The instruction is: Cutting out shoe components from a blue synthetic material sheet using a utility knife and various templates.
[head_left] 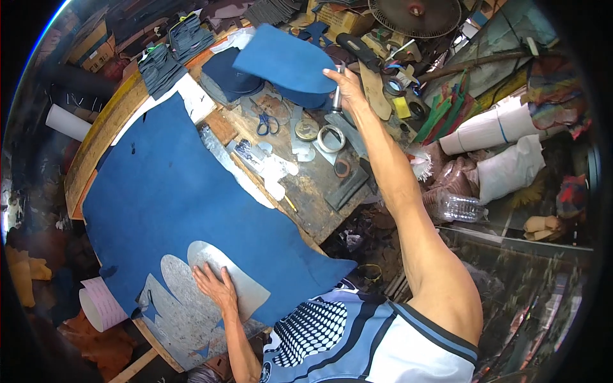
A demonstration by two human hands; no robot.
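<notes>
My left hand (pixel 217 287) lies with its fingers spread on a rounded grey metal-looking template (pixel 246 287), which rests on a large blue leather sheet (pixel 172 179). Beside that hand, rounded cut-outs in the sheet bare the grey work surface (pixel 182 313). Stretched out to the far side, my right hand (pixel 348 88) pinches the edge of a rounded blue leather piece (pixel 287 60). A slim metal-handled tool (pixel 336 99), its kind unclear, is in the same hand. Under the held piece, more dark blue pieces (pixel 230 73) are stacked on the wooden table.
Blue-handled scissors (pixel 267 124), a roll of tape (pixel 331 138) and white paper patterns (pixel 271 169) lie on the wooden table (pixel 313 210). Bundles of dark pieces (pixel 161 70) sit at the back left. A fan (pixel 416 11) stands at the back; white rolls (pixel 488 129) lie right.
</notes>
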